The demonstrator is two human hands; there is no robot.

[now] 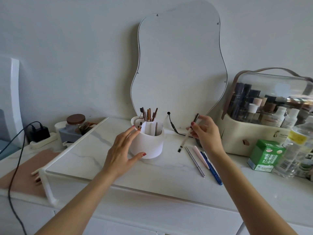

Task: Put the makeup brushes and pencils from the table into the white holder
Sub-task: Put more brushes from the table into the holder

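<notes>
The white holder (149,145) stands mid-table on the marble top, with several brown brushes and pencils (149,114) upright in its back compartments. My left hand (123,150) rests open against the holder's left side, thumb at its base. My right hand (205,133) is to the holder's right, above the table, pinching a long white pencil with a dark cap (188,133), tilted with its lower tip toward me. Below that hand lie a silver pencil (195,161), a pink pen (201,156) and a blue pen (212,170) on the table.
A wavy mirror (179,65) leans on the wall behind. A black cable (172,124) runs beside the holder. A clear-lidded cosmetics case (264,116), a green box (265,156) and a clear bottle (294,150) crowd the right. A jar (76,122), charger (39,133) and white rail (72,145) sit left.
</notes>
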